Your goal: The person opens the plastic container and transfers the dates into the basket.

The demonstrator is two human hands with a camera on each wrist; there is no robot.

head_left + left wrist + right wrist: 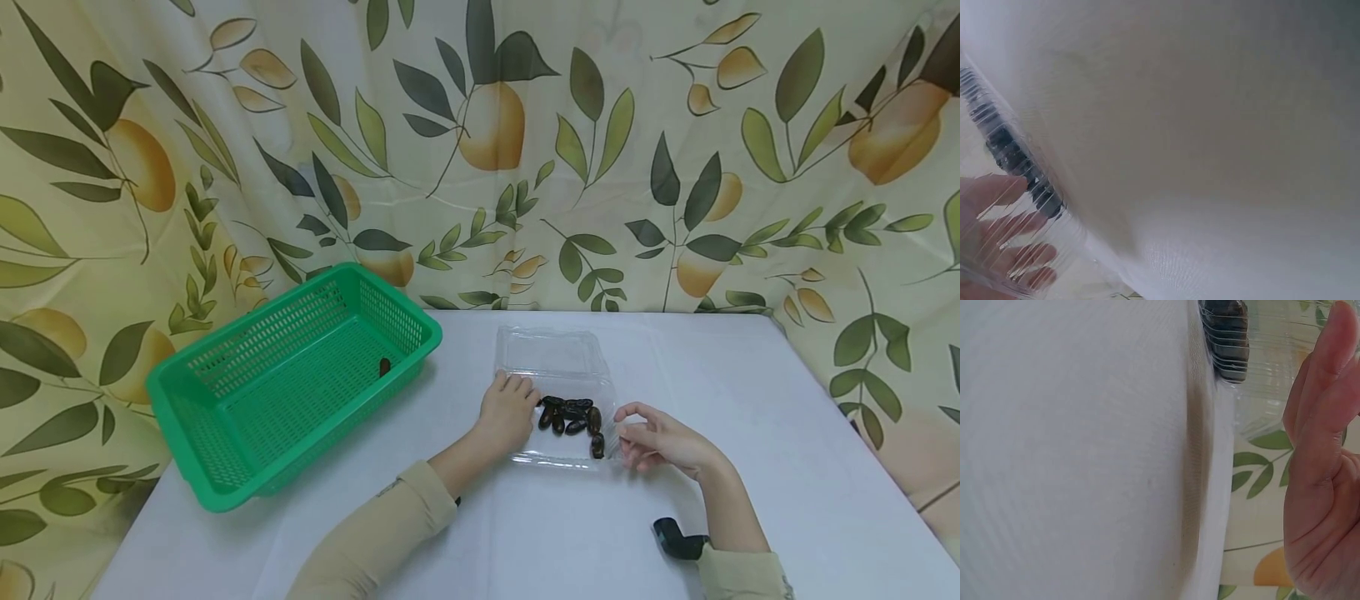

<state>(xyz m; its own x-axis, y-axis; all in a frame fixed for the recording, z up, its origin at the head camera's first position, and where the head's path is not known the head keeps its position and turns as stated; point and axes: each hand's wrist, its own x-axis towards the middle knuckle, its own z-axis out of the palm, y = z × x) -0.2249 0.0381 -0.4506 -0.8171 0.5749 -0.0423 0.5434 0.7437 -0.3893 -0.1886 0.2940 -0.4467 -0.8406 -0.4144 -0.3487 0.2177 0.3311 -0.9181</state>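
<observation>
A clear plastic clamshell container (pixel 558 454) lies with its lid folded back on the white table. Several dark brown dates (pixel 576 427) sit inside, mostly toward its middle and right. My left hand (pixel 508 414) rests at the container's left side; through the ribbed plastic in the left wrist view its fingers (pixel 1032 253) look extended. Just beyond the right wall is my right hand (pixel 663 442), fingers loosely bent and holding nothing. In the right wrist view, a date (pixel 1227 340) shows through that wall. Whether the right fingertips touch the plastic is unclear.
A green plastic basket (pixel 300 442) stands at the left, with one date (pixel 385 367) in it by the right wall. Behind the table hangs a leaf-and-fruit patterned curtain (pixel 465 217). A black device (pixel 678 540) is at my right wrist.
</observation>
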